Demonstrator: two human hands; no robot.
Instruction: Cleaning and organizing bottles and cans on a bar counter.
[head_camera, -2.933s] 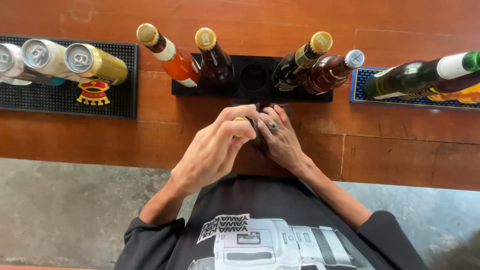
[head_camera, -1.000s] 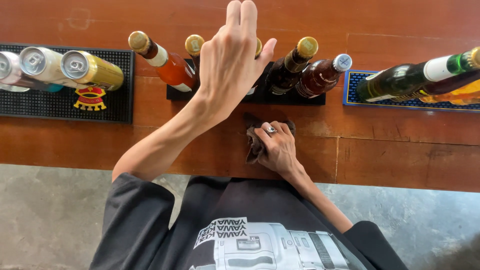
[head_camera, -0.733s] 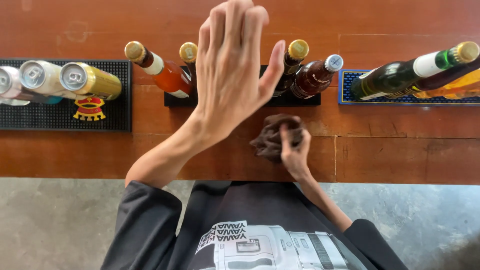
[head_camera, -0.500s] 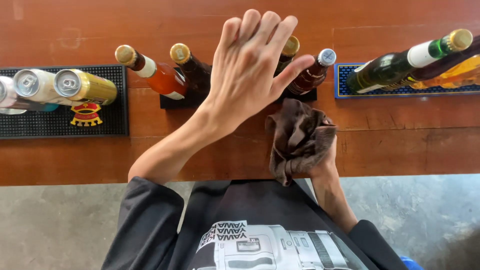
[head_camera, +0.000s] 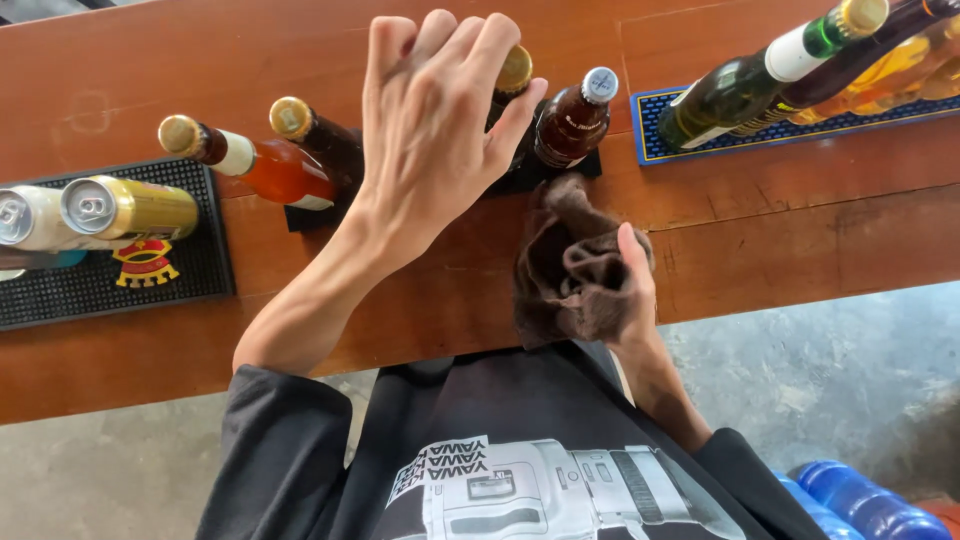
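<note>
My left hand (head_camera: 435, 120) is raised over the wooden counter (head_camera: 780, 230) with fingers spread, holding nothing. It hovers in front of a dark bottle with a gold cap (head_camera: 512, 80), mostly hidden behind it. My right hand (head_camera: 625, 290) is shut on a crumpled brown cloth (head_camera: 565, 265), lifted near the counter's front edge. Beside them stand a brown bottle with a silver cap (head_camera: 572, 120), a dark gold-capped bottle (head_camera: 318, 140) and an orange bottle (head_camera: 255, 165) on a black mat (head_camera: 300, 215).
Two cans (head_camera: 100, 210) lie on a black rubber mat (head_camera: 110, 280) at the left. A green bottle (head_camera: 760, 75) and amber bottles stand on a blue mat (head_camera: 800, 130) at the right. Blue containers (head_camera: 870, 500) sit on the concrete floor.
My right hand has picked the brown cloth up off the counter and holds it bunched. My left hand has lifted from beside it to in front of the bottles. The view shifted left.
</note>
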